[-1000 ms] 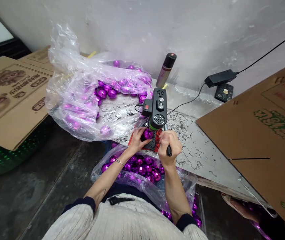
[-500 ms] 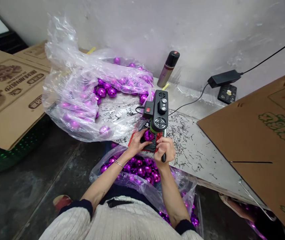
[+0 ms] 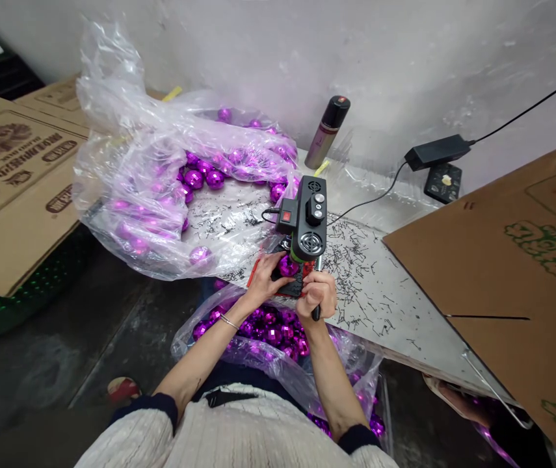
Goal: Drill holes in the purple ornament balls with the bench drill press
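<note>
Under the head of a black device with round vents and knobs sits a shiny purple ball. My left hand grips the ball from its left side with thumb and fingers. Wrapped round a black-ended lever at the device's right side is my right hand. Just below my hands an open plastic bag holds several purple faceted balls. Behind and left, a large clear bag bears more purple balls on the table.
Small black pins lie scattered on the table. A spray can and a black power adapter with its cable are at the back. Cardboard boxes stand left and right. Another person's hand shows at lower right.
The view has shifted slightly. Both hands keep their holds on the ball and the lever, with little visible movement.
</note>
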### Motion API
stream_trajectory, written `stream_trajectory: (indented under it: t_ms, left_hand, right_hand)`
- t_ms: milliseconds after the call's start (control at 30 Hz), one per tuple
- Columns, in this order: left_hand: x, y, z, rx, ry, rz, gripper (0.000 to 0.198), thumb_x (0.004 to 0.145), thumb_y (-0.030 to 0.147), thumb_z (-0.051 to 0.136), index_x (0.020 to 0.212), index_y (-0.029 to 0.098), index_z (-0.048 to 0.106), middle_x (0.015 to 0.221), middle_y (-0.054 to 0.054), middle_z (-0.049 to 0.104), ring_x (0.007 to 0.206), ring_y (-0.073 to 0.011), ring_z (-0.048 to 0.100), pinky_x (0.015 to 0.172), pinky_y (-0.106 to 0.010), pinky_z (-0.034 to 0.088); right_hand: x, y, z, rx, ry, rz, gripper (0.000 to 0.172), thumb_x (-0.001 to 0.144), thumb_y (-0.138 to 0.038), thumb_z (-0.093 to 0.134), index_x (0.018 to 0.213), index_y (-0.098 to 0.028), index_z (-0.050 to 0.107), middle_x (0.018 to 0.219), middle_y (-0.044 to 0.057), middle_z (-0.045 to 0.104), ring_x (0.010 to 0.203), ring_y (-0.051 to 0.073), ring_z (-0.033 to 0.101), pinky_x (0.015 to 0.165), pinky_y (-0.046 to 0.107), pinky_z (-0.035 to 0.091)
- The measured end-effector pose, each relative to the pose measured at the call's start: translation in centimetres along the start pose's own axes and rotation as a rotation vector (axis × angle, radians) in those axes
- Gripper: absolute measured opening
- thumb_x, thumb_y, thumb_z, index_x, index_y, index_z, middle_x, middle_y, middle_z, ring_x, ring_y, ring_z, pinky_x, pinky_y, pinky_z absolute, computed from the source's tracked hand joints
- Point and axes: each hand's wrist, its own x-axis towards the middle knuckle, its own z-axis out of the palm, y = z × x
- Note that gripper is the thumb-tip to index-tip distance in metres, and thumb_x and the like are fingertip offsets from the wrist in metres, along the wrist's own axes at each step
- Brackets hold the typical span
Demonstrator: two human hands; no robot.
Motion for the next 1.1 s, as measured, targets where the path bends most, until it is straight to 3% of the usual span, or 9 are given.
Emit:
stream_trajectory:
  t_ms: [500, 667, 900, 1033, 1100]
  left_hand:
    - [0.1, -0.1, 0.0, 0.011, 0.008, 0.042, 0.065, 0.087, 0.042, 0.078, 0.144, 0.021, 0.054, 0.133, -0.015, 0.067, 0.127, -0.0308, 0.060, 0.108, -0.050, 0.049]
    - [0.1, -0.2, 0.2, -0.019, 0.021, 0.031, 0.063, 0.086, 0.042, 0.079, 0.142, 0.021, 0.056, 0.133, -0.015, 0.067, 0.126, -0.0309, 0.061, 0.107, -0.050, 0.050]
    - [0.3, 0.0, 0.5, -0.014, 0.050, 0.022, 0.065, 0.086, 0.045, 0.079, 0.142, 0.021, 0.055, 0.133, -0.015, 0.068, 0.126, -0.0316, 0.063, 0.108, -0.052, 0.049]
    - [-2.1, 1.3, -0.4, 0.023, 0.140, 0.092, 0.072, 0.087, 0.051, 0.075, 0.147, 0.020, 0.050, 0.133, -0.017, 0.068, 0.124, -0.0312, 0.065, 0.107, -0.051, 0.053]
    - [-4.8, 1.9, -1.3, 0.052, 0.064, 0.166, 0.078, 0.085, 0.055, 0.075, 0.149, 0.020, 0.048, 0.132, -0.017, 0.068, 0.123, -0.0310, 0.067, 0.105, -0.049, 0.055]
  right_hand:
    - [-0.2, 0.6, 0.3, 0.022, 0.028, -0.045, 0.031, 0.105, -0.029, 0.036, 0.076, -0.023, 0.045, 0.071, -0.002, 0.052, 0.061, 0.012, 0.051, 0.064, 0.032, 0.045]
    - [0.1, 0.7, 0.1, 0.026, -0.039, -0.118, 0.032, 0.103, -0.026, 0.039, 0.073, -0.022, 0.046, 0.072, -0.001, 0.054, 0.062, 0.011, 0.051, 0.062, 0.029, 0.043]
    - [4.8, -3.0, -0.8, 0.009, -0.032, 0.159, 0.039, 0.103, -0.022, 0.040, 0.065, -0.022, 0.045, 0.062, -0.003, 0.050, 0.063, 0.013, 0.055, 0.063, 0.030, 0.041]
    - [6.1, -4.0, -1.0, 0.031, -0.045, 0.207, 0.041, 0.104, -0.024, 0.041, 0.063, -0.022, 0.044, 0.061, -0.003, 0.047, 0.063, 0.013, 0.055, 0.064, 0.030, 0.041]
    - [5.8, -3.9, -0.9, 0.045, -0.044, 0.187, 0.040, 0.103, -0.023, 0.041, 0.064, -0.022, 0.045, 0.061, -0.003, 0.048, 0.064, 0.013, 0.055, 0.065, 0.030, 0.042]
